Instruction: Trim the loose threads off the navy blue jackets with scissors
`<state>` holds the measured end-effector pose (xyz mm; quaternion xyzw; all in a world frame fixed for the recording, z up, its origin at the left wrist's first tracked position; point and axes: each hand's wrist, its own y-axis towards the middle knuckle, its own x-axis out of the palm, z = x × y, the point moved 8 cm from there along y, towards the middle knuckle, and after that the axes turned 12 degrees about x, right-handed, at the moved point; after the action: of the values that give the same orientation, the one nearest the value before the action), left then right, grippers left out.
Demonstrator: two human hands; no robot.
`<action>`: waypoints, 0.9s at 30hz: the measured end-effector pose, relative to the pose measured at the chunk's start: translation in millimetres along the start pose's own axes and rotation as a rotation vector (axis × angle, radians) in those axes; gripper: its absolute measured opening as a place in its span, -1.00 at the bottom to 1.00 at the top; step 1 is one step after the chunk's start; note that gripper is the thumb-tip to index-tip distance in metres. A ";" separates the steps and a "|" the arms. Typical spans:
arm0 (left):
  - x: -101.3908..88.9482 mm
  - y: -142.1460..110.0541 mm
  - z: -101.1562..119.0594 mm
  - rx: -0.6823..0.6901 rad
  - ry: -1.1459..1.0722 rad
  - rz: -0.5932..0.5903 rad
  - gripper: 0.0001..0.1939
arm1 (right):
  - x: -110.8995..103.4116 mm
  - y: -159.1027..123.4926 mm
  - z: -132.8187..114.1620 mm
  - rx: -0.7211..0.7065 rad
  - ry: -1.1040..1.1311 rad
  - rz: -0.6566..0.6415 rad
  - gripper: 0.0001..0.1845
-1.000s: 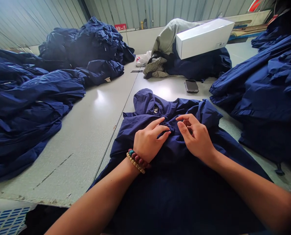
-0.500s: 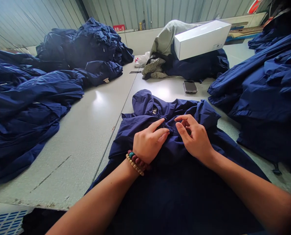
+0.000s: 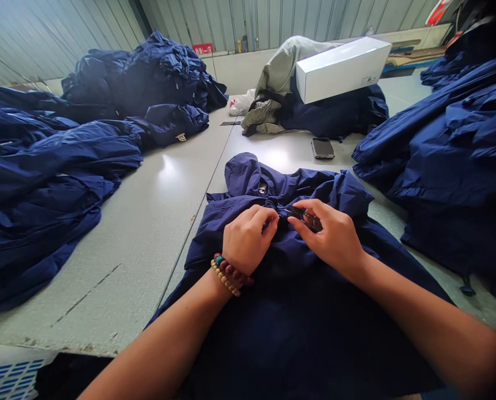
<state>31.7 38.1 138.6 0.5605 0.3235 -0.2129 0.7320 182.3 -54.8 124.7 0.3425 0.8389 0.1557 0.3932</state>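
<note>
A navy hooded nylon jacket [image 3: 297, 316] lies spread on the table in front of me, its hood [image 3: 241, 175] pointing away. My left hand [image 3: 248, 239], with beaded bracelets [image 3: 226, 273] on its wrist, grips gathered fabric at the jacket's neck area. My right hand [image 3: 329, 236] sits just beside it and holds small black snips [image 3: 305, 218] between thumb and fingers. The tool's blades are partly hidden by my fingers and the fabric.
Heaps of navy jackets [image 3: 51, 172] cover the grey table [image 3: 123, 272] on the left, and more [image 3: 451, 161] lie to the right. A phone [image 3: 323, 148] lies beyond the jacket. A white box [image 3: 342, 69] rests on garments at the back. A blue perforated crate [image 3: 8, 378] sits below the near edge.
My right hand has closed from spread fingers around the small black snips, which now show. My left hand has curled tighter on the fabric, and the view has shifted slightly.
</note>
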 end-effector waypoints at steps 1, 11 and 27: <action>0.8 -0.8 -2.1 -0.014 -0.026 0.000 -0.93 | -0.4 -1.1 -2.7 -0.028 -0.017 0.003 -0.72; 4.8 -1.6 -7.4 -0.060 -0.139 -0.034 -0.95 | 4.0 -10.6 -17.7 -0.167 -0.168 -0.030 -0.77; 8.1 -1.3 -11.0 -0.102 -0.243 -0.059 -0.95 | 10.5 -12.8 -21.3 -0.187 -0.319 -0.035 -0.75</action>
<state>33.9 48.7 130.1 0.4828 0.2592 -0.2842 0.7868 155.4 -56.5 125.8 0.3103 0.7537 0.1699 0.5539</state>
